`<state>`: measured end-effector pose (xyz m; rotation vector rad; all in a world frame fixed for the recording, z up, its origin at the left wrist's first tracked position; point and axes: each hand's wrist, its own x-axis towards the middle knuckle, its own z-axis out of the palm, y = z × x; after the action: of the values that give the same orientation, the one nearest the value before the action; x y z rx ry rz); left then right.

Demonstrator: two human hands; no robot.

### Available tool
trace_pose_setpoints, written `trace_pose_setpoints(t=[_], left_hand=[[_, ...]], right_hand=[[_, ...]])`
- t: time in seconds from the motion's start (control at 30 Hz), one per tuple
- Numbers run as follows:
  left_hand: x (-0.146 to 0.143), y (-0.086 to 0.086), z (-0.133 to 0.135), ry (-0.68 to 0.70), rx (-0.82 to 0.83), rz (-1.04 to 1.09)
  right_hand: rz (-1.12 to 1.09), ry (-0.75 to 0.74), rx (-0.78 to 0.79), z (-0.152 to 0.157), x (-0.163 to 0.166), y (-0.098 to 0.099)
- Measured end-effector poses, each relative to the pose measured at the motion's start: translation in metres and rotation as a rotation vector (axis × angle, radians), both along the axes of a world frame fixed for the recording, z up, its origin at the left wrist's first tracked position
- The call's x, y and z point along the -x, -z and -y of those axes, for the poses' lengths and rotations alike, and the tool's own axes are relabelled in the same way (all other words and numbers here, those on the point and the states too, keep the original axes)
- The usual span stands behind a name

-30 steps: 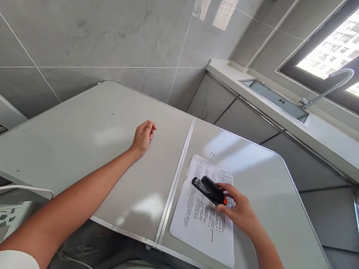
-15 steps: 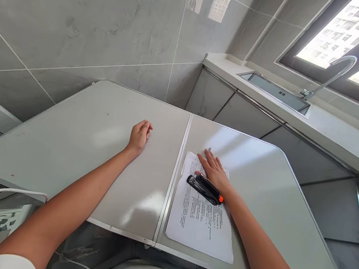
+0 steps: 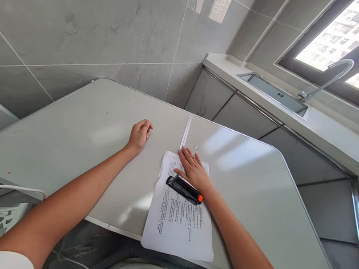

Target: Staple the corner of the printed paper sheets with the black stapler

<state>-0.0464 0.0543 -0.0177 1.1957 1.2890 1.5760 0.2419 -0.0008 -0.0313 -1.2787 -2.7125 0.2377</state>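
Note:
My right hand (image 3: 194, 172) lies flat with fingers spread on the upper part of a printed sheet of paper (image 3: 170, 241). Beside its thumb, a black stapler (image 3: 184, 190) with an orange end rests on the sheet, partly against the hand. The paper lies across the table's centre seam. Further left, my left hand (image 3: 139, 135) rests on the tabletop with its fingers curled closed; whatever may be inside is hidden. A small pale piece (image 3: 196, 148) lies just beyond the right fingertips.
The folding table (image 3: 97, 140) has a metal seam down its middle. Behind it are a tiled wall (image 3: 99, 14) and a counter with a sink (image 3: 279, 95) and faucet (image 3: 333, 76). A white cable (image 3: 3, 187) runs at the left edge.
My right hand has slid left, and the paper and stapler have moved left with it, over the seam. The small piece also appears further left. My left hand has stayed in place.

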Motion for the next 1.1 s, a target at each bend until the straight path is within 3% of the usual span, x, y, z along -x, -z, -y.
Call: trace_pose_setpoints(t=[0.17, 0.33, 0.57, 0.8, 0.93, 1.1], left_hand=[[0.001, -0.001, -0.002, -0.009, 0.018, 0.035], [0.007, -0.004, -0.005, 0.133, 0.156, 0.060], [0.029, -0.010, -0.009, 0.189, 0.130, 0.242], [0.036, -0.013, -0.011, 0.249, 0.130, 0.353], [0.029, -0.007, -0.011, 0.218, 0.137, 0.292], [0.025, -0.001, -0.014, 0.217, 0.105, 0.283]], right_hand=[[0.016, 0.029, -0.014, 0.001, 0.035, 0.004], [-0.006, 0.037, -0.041, -0.002, 0.074, 0.004], [-0.030, 0.210, -0.070, -0.002, 0.112, 0.004], [-0.106, 0.177, -0.024, -0.014, 0.140, 0.006], [-0.223, 0.186, -0.010, -0.016, 0.123, -0.007], [-0.322, 0.468, -0.091, -0.028, 0.037, -0.017]])
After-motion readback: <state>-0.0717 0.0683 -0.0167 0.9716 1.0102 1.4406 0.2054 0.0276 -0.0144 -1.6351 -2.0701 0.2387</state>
